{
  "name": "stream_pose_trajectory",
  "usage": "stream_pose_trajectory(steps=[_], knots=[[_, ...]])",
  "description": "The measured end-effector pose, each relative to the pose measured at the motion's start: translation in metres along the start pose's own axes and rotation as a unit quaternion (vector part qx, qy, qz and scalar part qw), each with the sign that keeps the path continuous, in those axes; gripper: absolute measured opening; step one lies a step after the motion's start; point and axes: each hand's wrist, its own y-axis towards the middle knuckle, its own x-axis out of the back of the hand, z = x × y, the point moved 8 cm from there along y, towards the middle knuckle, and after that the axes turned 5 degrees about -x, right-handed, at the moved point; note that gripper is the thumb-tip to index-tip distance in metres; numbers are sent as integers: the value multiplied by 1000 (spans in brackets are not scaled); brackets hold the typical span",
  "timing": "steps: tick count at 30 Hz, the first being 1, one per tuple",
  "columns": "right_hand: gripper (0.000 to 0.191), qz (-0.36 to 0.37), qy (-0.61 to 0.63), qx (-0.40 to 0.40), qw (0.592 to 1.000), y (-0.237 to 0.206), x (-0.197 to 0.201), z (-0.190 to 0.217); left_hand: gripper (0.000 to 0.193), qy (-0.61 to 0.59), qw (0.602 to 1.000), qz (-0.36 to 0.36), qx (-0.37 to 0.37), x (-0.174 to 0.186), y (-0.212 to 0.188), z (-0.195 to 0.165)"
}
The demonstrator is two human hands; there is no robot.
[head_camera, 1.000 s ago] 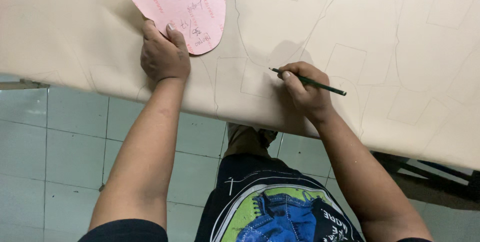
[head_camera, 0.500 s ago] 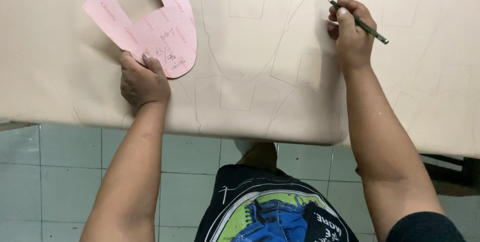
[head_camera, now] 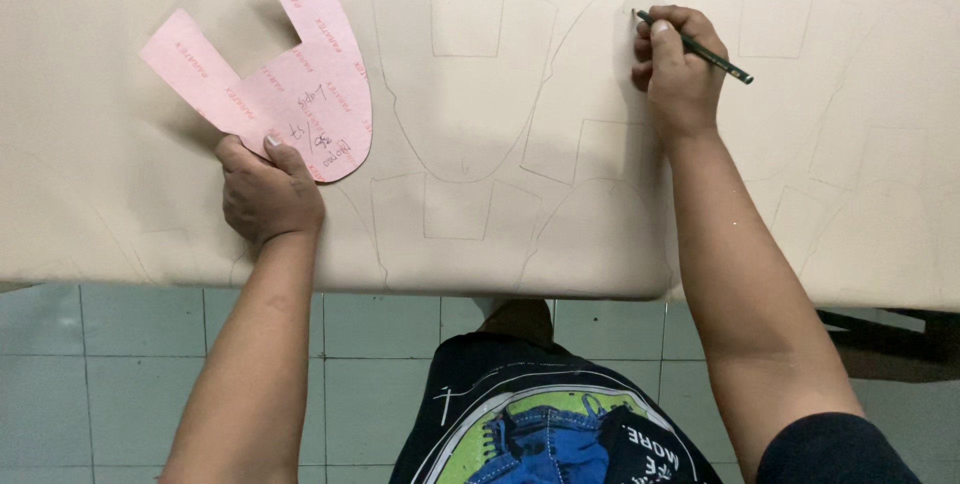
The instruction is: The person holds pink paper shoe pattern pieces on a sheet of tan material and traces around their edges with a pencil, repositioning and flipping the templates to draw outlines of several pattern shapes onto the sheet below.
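A pink U-shaped card template (head_camera: 290, 94) lies on a large beige sheet of material (head_camera: 480, 234) spread over the table. My left hand (head_camera: 268, 194) grips the template's rounded lower edge between thumb and fingers. My right hand (head_camera: 678, 69) holds a dark green pencil (head_camera: 700, 46) with its tip on the sheet, at the upper part of a traced outline. Several pencil outlines of the same U shape cover the sheet between and around my hands.
The sheet's near edge (head_camera: 400, 289) hangs over the table front, just above my lap. Pale tiled floor (head_camera: 130, 364) shows below. A dark table frame (head_camera: 890, 329) sits under the sheet at the right.
My right hand with the pencil has gone from the near edge up and away across the sheet. My left hand has slid the pink template leftwards and turned it.
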Motion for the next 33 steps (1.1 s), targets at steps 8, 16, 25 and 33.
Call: stream_pose_trajectory(steps=[8,16,25,33], knots=[[13,-81,27,13,996,-27,63,-20,41,11,1000,-22,-16,0,6,-1],[10,-222,25,-32,974,-116,185,-76,38,-13,999,-28,-32,-7,6,-4],[15,-196,-2,-29,980,-118,184,-95,35,-4,996,-59,-73,-12,8,-12],[13,-186,-11,-33,982,-123,197,-93,35,1,995,-64,-72,-16,9,-16]])
